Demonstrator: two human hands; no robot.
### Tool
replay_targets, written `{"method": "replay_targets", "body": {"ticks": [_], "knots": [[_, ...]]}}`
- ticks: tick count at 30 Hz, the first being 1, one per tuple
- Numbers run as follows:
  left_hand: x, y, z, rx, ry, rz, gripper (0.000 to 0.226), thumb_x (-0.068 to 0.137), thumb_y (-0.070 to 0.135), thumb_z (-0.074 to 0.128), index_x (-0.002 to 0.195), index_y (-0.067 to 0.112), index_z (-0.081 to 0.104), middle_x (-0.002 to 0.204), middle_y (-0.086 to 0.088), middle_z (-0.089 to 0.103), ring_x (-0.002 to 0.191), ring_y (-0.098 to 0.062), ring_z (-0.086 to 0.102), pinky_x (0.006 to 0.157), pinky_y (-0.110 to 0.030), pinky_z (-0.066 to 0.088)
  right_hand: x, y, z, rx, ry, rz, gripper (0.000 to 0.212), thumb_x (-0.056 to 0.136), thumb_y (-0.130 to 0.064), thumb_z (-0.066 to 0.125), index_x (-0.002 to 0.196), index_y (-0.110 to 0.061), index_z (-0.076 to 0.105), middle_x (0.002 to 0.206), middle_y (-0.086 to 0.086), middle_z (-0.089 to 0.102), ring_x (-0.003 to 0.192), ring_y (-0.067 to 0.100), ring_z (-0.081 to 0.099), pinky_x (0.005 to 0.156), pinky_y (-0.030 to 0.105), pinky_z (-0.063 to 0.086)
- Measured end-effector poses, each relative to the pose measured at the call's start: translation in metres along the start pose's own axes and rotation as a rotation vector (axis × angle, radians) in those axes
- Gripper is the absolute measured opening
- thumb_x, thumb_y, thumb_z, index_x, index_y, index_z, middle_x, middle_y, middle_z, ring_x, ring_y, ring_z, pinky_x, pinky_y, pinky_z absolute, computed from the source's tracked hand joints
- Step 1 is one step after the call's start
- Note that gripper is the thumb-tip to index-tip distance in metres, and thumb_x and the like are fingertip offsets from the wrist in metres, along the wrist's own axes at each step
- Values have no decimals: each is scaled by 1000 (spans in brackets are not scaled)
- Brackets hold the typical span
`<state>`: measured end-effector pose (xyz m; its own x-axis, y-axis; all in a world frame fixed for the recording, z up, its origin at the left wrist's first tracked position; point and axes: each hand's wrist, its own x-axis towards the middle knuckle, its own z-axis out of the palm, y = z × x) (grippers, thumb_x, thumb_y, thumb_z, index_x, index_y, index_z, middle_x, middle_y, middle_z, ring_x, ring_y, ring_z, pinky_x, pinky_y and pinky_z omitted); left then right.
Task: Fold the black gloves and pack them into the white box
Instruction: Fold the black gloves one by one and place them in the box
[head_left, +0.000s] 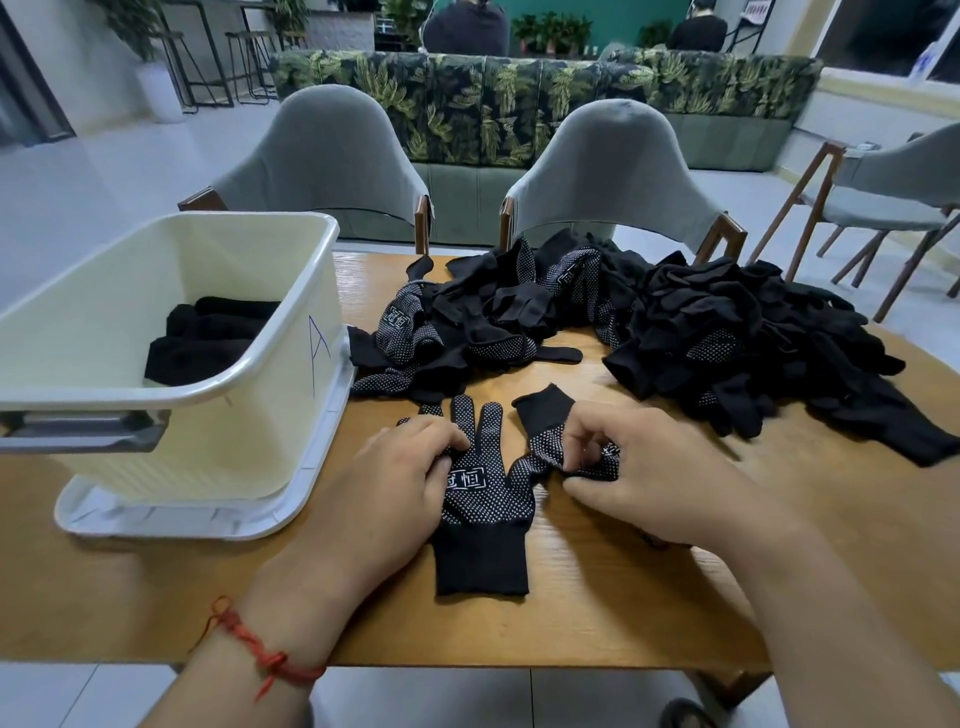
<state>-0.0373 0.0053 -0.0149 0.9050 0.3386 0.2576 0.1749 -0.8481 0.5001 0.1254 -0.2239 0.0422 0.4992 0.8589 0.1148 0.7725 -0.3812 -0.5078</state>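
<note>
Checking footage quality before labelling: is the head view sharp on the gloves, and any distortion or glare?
Head view: flat dotted glove and crumpled glove in right hand sharp; wide-angle distortion bows white box and table; soft light, no harsh glare.

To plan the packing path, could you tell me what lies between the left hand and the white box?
In the head view, only the white lid under the white box, then bare table.
</note>
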Motion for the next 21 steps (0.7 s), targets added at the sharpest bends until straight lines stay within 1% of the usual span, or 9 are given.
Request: {"method": "replay_targets", "body": {"ticks": [2,5,7,8,10,12,14,17,21], "knots": [[0,1,-1,6,-6,-2,28,103,23,55,123,42,61,130,27,58,119,-12,58,102,-40,50,-3,-5,-4,126,-23,-38,23,85,-17,86,93,-30,68,92,-12,71,91,9,66,76,14,46],[0,1,-1,10,-7,-6,28,103,23,55,123,41,61,131,26,59,118,-13,58,102,-41,50,0,1,-3,258,140,4,17,94,-16,78,97,-32,72,94,-14,72,92,10,67,82,20,50],[-1,3,-2,13,-9,-8,28,103,23,55,123,41,61,131,26,59,118,-13,58,103,-41,50,5,14,2,140,246,73,22,99,-17,69,104,-38,72,104,-21,71,101,6,65,89,26,52],[-1,4,-2,15,-11,-10,28,104,23,55,124,41,61,131,26,59,119,-13,58,103,-41,50,7,20,4,48,246,86,25,100,-18,67,109,-41,72,111,-26,69,107,3,63,95,29,52],[-1,4,-3,17,-14,-17,28,104,23,55,124,42,61,132,27,58,119,-12,58,102,-40,50,8,24,7,-37,139,79,26,101,-28,68,120,-45,71,125,-31,62,118,-4,55,104,26,46],[-1,5,-4,17,-17,-19,29,104,23,55,124,43,60,131,27,58,119,-11,58,102,-40,50,8,21,8,-74,5,85,29,101,-43,68,130,-48,68,138,-34,54,124,-14,42,103,15,35],[-2,5,-4,9,-15,-13,29,104,21,55,123,42,60,130,27,58,117,-12,58,102,-40,50,7,20,8,-165,-22,125,34,102,-51,63,136,-49,64,143,-36,48,128,-11,36,102,19,33],[-1,4,-6,4,-4,10,32,103,15,55,122,41,61,129,27,60,114,-13,60,100,-42,51,6,22,3,-285,55,216,28,101,-44,57,128,-49,64,138,-31,51,124,4,45,100,33,45],[-1,2,-13,14,-28,28,38,101,9,54,123,39,64,129,26,61,117,-11,60,102,-38,50,5,18,0,-426,72,300,17,93,-49,50,105,-45,60,118,-22,55,106,11,49,89,37,42]]}}
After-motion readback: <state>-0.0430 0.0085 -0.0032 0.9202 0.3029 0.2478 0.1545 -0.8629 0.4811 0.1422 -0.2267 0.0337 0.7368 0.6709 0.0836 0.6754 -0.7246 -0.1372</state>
